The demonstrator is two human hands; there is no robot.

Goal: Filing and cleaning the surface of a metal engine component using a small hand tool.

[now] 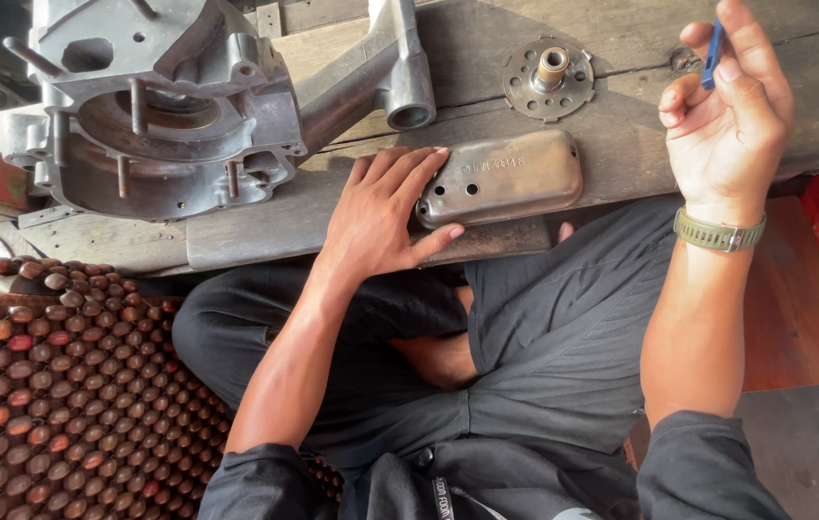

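I sit cross-legged in dark trousers at a low, worn wooden workbench (pixel 621 154), looking down at my own two hands. My left hand (pixel 381 217) lies flat, fingers spread, pressing on the left end of a rounded oblong metal cover plate (pixel 504 178); my thumb hooks under its near edge. The plate lies at the bench's front edge, just above my knees, with small holes along its left part. My right hand (pixel 725 120) is raised over the bench's right side, palm toward me, fingers curled and pinched shut on a small thin blue tool (pixel 713 56) between thumb and forefinger; its exact kind is too small to tell. An olive watch strap (pixel 719 232) circles that wrist. Beyond the plate sits a round perforated metal flange with a central hub (pixel 550 77). To the far left stands a large aluminium engine crankcase (pixel 164 101) with protruding studs. A mat of brown wooden beads (pixel 53 395) lies at my left side.
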